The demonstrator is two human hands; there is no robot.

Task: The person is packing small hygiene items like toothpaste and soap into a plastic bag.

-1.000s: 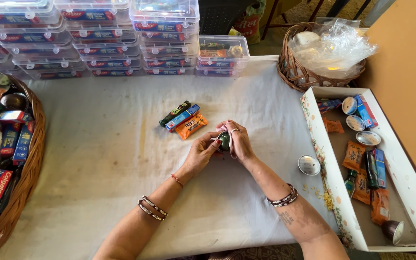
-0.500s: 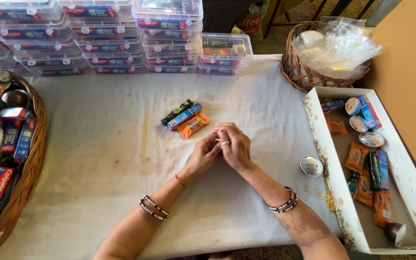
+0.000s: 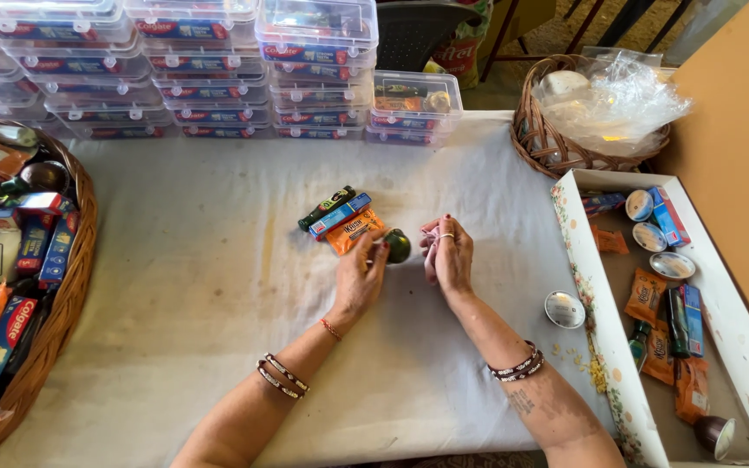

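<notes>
We pinch the small dark round pod (image 3: 398, 245) in our left hand (image 3: 359, 277) fingers, at 3 o'clock of the orange sachet (image 3: 354, 232); our right hand (image 3: 449, 257) fingers grip a soft, light pink strip (image 3: 429, 247).

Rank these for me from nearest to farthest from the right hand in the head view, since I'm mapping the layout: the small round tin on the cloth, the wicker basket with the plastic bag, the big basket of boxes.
From the right hand:
1. Small round tin, on the cloth just right of the forearm.
2. Wicker basket with the plastic bag, at the far right corner of the table.
3. Big basket of boxes, at the far left edge.
</notes>
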